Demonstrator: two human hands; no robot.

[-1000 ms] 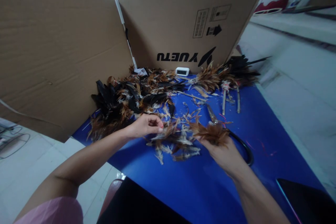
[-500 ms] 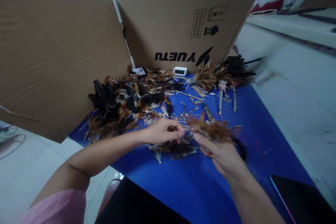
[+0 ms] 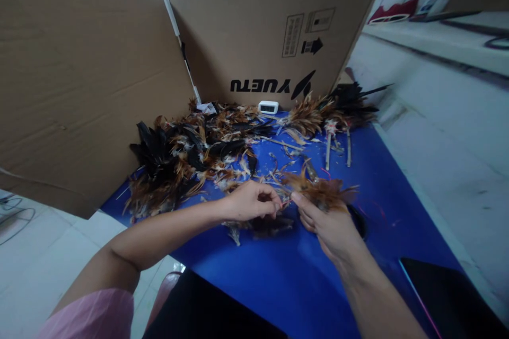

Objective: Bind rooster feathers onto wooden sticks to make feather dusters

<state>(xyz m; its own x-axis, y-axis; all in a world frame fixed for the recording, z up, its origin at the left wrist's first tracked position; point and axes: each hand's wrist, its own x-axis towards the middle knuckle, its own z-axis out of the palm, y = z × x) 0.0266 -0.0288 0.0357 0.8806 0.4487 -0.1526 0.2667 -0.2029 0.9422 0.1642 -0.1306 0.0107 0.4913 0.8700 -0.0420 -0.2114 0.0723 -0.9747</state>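
Note:
My right hand (image 3: 330, 225) grips a small bundle of brown feathers (image 3: 324, 190) above the blue table (image 3: 286, 275). Close beside it, my left hand (image 3: 250, 201) has its fingertips pinched on a feather at the bundle's left end. Under both hands lies a loose clump of brown and white feathers (image 3: 258, 225). A large pile of black and brown feathers (image 3: 186, 156) spreads over the table's far left.
Cardboard walls (image 3: 99, 79) stand behind and left of the table. A small white clock (image 3: 268, 107) sits by the back wall. Tied feather bunches with sticks (image 3: 334, 116) lie at the far right. A black looped cord (image 3: 358, 220) and a dark tablet (image 3: 449, 296) are at right.
My left hand moved right from the loose feathers to the bundle in my right hand and pinched at its end. The right hand lifted the bundle a little.

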